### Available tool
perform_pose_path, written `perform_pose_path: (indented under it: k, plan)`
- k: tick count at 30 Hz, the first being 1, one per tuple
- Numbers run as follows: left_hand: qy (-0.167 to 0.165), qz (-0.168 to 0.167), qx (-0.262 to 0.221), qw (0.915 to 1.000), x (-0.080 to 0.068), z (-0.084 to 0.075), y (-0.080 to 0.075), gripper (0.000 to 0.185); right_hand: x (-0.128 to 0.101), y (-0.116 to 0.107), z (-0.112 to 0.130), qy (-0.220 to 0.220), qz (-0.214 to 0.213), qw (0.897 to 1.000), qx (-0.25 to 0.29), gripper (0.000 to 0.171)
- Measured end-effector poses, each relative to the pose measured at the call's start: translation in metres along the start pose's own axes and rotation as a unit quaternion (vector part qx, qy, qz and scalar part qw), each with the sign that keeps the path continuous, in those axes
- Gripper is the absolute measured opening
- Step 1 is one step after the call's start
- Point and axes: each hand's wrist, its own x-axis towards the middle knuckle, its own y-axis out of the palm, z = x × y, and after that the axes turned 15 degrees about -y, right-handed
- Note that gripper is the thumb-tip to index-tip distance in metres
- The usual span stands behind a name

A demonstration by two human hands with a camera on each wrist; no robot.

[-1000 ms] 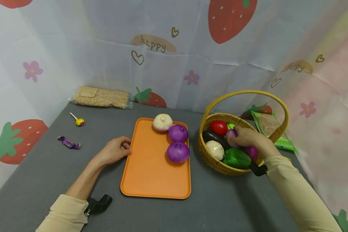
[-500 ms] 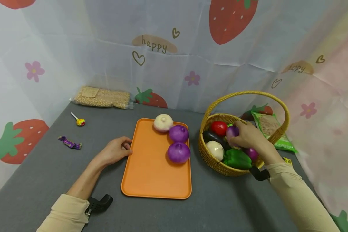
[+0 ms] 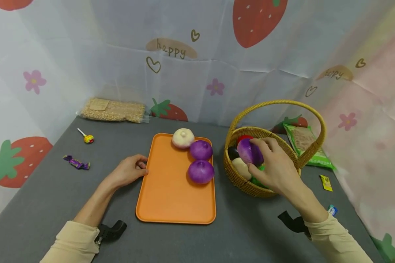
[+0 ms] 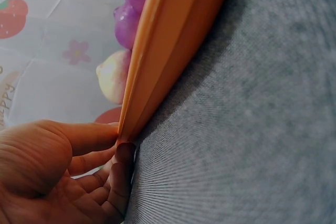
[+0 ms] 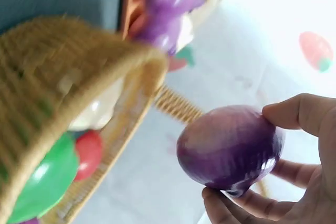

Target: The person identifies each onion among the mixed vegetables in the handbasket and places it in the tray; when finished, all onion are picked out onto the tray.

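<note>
Fingers of your right hand (image 3: 276,168) are curled around a purple onion (image 3: 250,151), thumb on one side and fingertips on the other, and the right wrist view shows the onion (image 5: 231,148) held clear of everything, with nothing beneath it touching. It hangs above the wicker basket (image 3: 238,182), over the near-left part of the rim, lifted out from among the vegetables inside.

What matters for you is the direction to the orange tray (image 3: 171,197): it lies to the left of the onion, just beside the basket, with the basket's left wall standing between them. Two purple onions (image 3: 201,171) and a white onion (image 3: 183,138) sit along the tray's right and far side, the side nearest your right hand; the near and left parts of the tray are bare.

Your left hand (image 3: 128,173) holds nothing round; it rests on the grey table (image 3: 52,197) at the tray's left edge, and the left wrist view shows the thumb (image 4: 89,135) and a fingertip touching that rim (image 4: 157,72). The right hand is the nearer one to the onion, since it holds it.
</note>
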Motion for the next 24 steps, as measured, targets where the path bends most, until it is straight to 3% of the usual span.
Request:
perform_pose_path:
  k: [7, 15, 24]
  plan:
    - [-0.004, -0.001, -0.001, 1.0, 0.001, 0.001, 0.001, 0.044, -0.001, 0.015, 0.033, -0.112, -0.019, 0.993, -0.011, 0.058]
    - [-0.002, -0.002, -0.005, 1.0, 0.0, 0.002, 0.002, 0.043, -0.01, 0.042, 0.066, -0.18, 0.045, 0.982, 0.021, 0.059]
    - [0.002, 0.002, -0.01, 0.9999, 0.001, 0.002, 0.001, 0.042, -0.017, 0.064, 0.078, -0.218, 0.077, 0.972, 0.031, 0.06]
